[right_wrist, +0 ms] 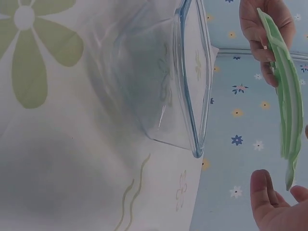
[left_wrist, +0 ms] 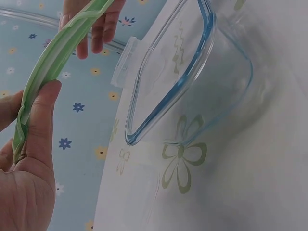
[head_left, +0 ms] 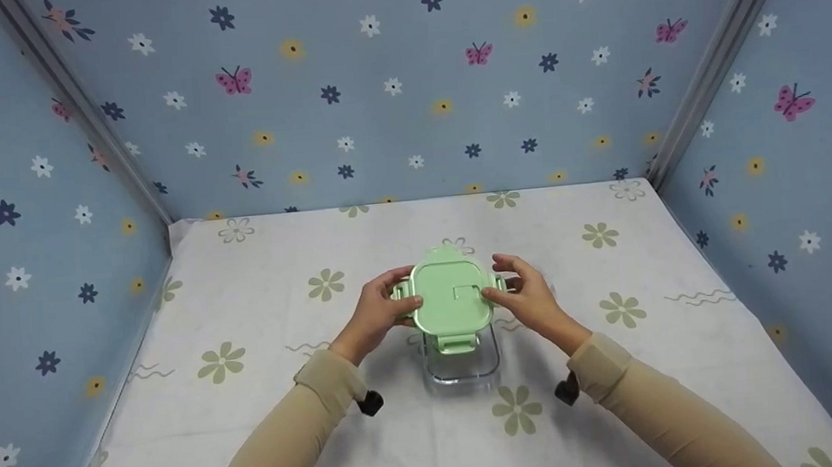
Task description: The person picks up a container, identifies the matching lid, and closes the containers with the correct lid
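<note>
- Head view: pale-green, rounded-square plastic lid (head_left: 441, 303) hangs above a clear rectangular glass container (head_left: 465, 377), not seated.
- Risk: lid could tip or drop onto the glass container if left hand (head_left: 377, 310) slackens; right-side support looks slight.
- Left hand pinches lid's edge; right hand (head_left: 533, 300) loosely open, thumb at opposite edge.

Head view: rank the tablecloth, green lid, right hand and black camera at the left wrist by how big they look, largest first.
1. Tablecloth
2. Green lid
3. Right hand
4. Black camera
</note>
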Demonstrator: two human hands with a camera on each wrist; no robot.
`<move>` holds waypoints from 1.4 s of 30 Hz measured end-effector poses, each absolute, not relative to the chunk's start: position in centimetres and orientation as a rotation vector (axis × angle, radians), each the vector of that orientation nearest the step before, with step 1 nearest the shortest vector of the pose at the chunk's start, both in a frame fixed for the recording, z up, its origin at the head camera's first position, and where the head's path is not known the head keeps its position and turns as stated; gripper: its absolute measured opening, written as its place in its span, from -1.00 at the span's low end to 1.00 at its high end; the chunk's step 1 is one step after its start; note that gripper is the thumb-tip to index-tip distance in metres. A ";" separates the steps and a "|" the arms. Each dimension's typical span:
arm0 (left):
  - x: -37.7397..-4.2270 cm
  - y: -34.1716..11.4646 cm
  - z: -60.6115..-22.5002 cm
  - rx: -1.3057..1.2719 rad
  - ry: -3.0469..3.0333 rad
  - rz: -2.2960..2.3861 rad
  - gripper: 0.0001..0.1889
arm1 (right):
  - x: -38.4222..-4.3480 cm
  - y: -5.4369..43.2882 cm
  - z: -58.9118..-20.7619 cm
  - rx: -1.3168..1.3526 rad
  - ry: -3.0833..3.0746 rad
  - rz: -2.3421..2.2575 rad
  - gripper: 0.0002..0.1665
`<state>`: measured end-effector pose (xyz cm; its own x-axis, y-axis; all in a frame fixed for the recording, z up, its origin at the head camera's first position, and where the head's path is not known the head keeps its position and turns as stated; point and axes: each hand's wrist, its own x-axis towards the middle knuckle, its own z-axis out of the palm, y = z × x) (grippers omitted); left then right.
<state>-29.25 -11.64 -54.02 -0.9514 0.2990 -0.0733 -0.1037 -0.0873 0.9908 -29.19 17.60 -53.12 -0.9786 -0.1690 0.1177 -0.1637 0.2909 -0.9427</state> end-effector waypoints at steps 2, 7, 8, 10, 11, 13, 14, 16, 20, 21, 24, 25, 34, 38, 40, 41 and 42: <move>-29.3 -11.5 -54.0 0.216 1.906 2.128 -0.33 | -29.2 17.6 -53.1 -0.298 2.492 -1.844 -0.20; -29.2 -11.4 -54.1 0.210 1.890 2.143 -0.33 | -29.1 17.7 -53.1 -0.246 2.414 -1.879 -0.21; -29.1 -11.3 -54.1 0.209 1.893 2.141 -0.33 | -29.1 17.6 -53.1 -0.237 2.407 -1.883 -0.22; -29.0 -11.3 -54.1 0.207 1.897 2.138 -0.33 | -29.1 17.7 -53.1 -0.228 2.400 -1.883 -0.24; -29.0 -11.3 -54.1 0.205 1.901 2.134 -0.33 | -29.1 17.7 -53.1 -0.223 2.400 -1.881 -0.26; -28.9 -11.2 -54.2 0.203 1.905 2.126 -0.33 | -29.1 17.7 -53.1 -0.215 2.405 -1.872 -0.29; -28.9 -11.2 -54.2 0.200 1.906 2.121 -0.33 | -29.0 17.8 -53.1 -0.210 2.408 -1.868 -0.30; -28.8 -11.2 -54.2 0.189 1.908 2.112 -0.32 | -29.0 17.9 -53.2 -0.201 2.414 -1.857 -0.34; -28.7 -11.2 -54.3 0.185 1.910 2.098 -0.32 | -29.0 17.9 -53.2 -0.195 2.416 -1.838 -0.41; -28.7 -11.2 -54.4 0.182 1.909 2.097 -0.32 | -29.0 17.9 -53.2 -0.192 2.417 -1.834 -0.43; -28.6 -11.2 -54.5 0.167 1.909 2.094 -0.32 | -29.0 17.8 -53.4 -0.192 2.410 -1.827 -0.47; -28.5 -11.2 -54.6 0.157 1.910 2.092 -0.32 | -29.1 17.8 -53.5 -0.186 2.410 -1.825 -0.48; -28.0 -10.9 -54.5 0.111 2.036 1.986 -0.33 | -28.8 17.7 -53.7 -0.140 2.394 -1.802 -0.51; -27.9 -10.9 -54.7 0.118 2.086 1.936 -0.34 | -28.7 17.7 -53.9 -0.100 2.358 -1.789 -0.50; -27.9 -10.8 -55.0 0.110 2.110 1.929 -0.38 | -28.6 17.8 -54.1 -0.102 2.349 -1.787 -0.50; -27.9 -10.8 -55.1 0.101 2.123 1.929 -0.41 | -28.6 17.8 -54.2 -0.103 2.344 -1.788 -0.50; -27.8 -10.7 -55.1 0.086 2.138 1.925 -0.44 | -28.5 17.8 -54.3 -0.107 2.338 -1.789 -0.50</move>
